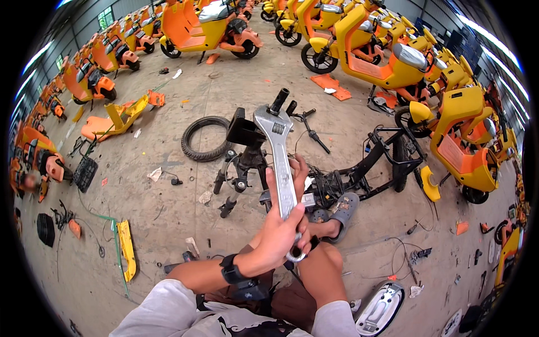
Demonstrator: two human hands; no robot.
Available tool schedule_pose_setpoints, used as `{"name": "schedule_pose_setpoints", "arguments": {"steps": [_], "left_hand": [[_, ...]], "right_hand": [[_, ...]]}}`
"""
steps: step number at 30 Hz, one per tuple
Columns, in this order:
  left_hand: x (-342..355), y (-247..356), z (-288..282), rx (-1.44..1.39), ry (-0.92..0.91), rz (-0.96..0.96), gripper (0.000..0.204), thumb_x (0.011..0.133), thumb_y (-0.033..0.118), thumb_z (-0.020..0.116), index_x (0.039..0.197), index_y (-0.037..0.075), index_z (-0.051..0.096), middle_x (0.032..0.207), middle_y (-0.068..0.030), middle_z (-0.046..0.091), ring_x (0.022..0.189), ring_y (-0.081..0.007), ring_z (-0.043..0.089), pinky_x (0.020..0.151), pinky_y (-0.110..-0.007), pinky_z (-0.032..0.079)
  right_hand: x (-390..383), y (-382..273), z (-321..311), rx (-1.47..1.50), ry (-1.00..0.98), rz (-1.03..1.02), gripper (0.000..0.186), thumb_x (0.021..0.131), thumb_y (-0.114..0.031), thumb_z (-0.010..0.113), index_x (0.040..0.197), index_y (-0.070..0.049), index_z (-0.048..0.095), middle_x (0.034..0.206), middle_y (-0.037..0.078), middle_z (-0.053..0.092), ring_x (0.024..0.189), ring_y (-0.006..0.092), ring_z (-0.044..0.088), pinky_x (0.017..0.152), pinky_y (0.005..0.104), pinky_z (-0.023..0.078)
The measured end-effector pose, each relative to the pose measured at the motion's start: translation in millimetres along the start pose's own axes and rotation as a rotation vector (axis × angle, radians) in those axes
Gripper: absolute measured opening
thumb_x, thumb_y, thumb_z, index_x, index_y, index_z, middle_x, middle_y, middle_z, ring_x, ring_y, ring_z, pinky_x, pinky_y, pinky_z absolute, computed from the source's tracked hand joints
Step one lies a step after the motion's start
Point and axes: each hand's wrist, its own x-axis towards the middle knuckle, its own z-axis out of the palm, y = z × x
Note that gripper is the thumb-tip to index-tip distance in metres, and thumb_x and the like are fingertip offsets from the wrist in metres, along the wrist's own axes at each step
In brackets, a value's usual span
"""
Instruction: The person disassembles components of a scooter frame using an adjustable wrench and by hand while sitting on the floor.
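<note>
Stuff I can't make out here

Left hand covers the lower wrench handle, and no clue whether the jaws actually touch the black tube. Part of the frame is hidden behind fingers too. One scooter, far right — cut off by the rim. Blurry patch far left — unreadable. Some floor scraps are too tiny to name.

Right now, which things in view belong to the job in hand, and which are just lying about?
Likely in the job:
- adjustable wrench, held
- black tube, at the wrench's head
- bare black frame, right of the wrench

Seemingly just lying about:
- loose tyre
- long yellow panel, on the left
</note>
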Motion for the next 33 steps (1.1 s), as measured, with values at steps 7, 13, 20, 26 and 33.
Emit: {"name": "schedule_pose_setpoints", "arguments": {"steps": [7, 13, 20, 26, 33], "left_hand": [[-68, 30, -54, 0.264, -0.122, -0.241, 0.019, 0.099, 0.016, 0.047, 0.113, 0.006, 0.037, 0.069, -0.0071, 0.045, 0.044, -0.0170, 0.048, 0.039, -0.034, 0.046], [-77, 68, -59, 0.297, -0.147, -0.361, 0.027, 0.097, 0.011, 0.050, 0.120, 0.002, 0.038, 0.066, -0.0073, 0.045, 0.044, -0.0167, 0.048, 0.040, -0.033, 0.045], [-75, 72, -85, 0.556, -0.159, -0.237, 0.026, 0.097, 0.008, 0.049, 0.119, 0.000, 0.037, 0.061, -0.0069, 0.048, 0.043, -0.0161, 0.051, 0.040, -0.031, 0.045], [-75, 106, -68, 0.292, -0.232, -0.481, 0.045, 0.093, 0.014, 0.056, 0.128, -0.006, 0.036, 0.071, -0.0107, 0.051, 0.043, -0.0168, 0.051, 0.038, -0.030, 0.043], [-96, 130, -76, 0.202, -0.486, -0.241, 0.059, 0.096, 0.031, 0.053, 0.135, -0.008, 0.035, 0.082, -0.0176, 0.060, 0.059, -0.0232, 0.061, 0.047, -0.031, 0.048]], "right_hand": [[15, -30, 16, -0.577, 0.325, -0.611, 0.031, 0.061, -0.016, 0.084, 0.090, -0.016, 0.073, 0.113, 0.006, 0.058, 0.100, 0.0251, 0.047, 0.088, 0.0378, 0.036], [12, -43, 11, -0.626, 0.306, -0.759, 0.024, 0.063, -0.019, 0.081, 0.085, -0.021, 0.071, 0.098, -0.004, 0.061, 0.095, 0.0194, 0.049, 0.085, 0.0352, 0.031], [-12, -69, 23, -0.295, -0.079, -0.971, 0.019, 0.065, -0.015, 0.080, 0.073, -0.011, 0.064, 0.074, -0.001, 0.057, 0.071, 0.0159, 0.056, 0.074, 0.0342, 0.045], [-2, -70, 12, -0.275, -0.200, -1.072, 0.027, 0.065, -0.002, 0.074, 0.055, -0.007, 0.049, 0.056, 0.002, 0.046, 0.048, 0.0190, 0.048, 0.048, 0.0273, 0.043], [34, -126, -28, -0.326, -0.133, -1.001, 0.021, 0.066, 0.002, 0.069, 0.055, -0.005, 0.052, 0.055, 0.004, 0.052, 0.046, 0.0194, 0.053, 0.042, 0.0297, 0.042]]}}
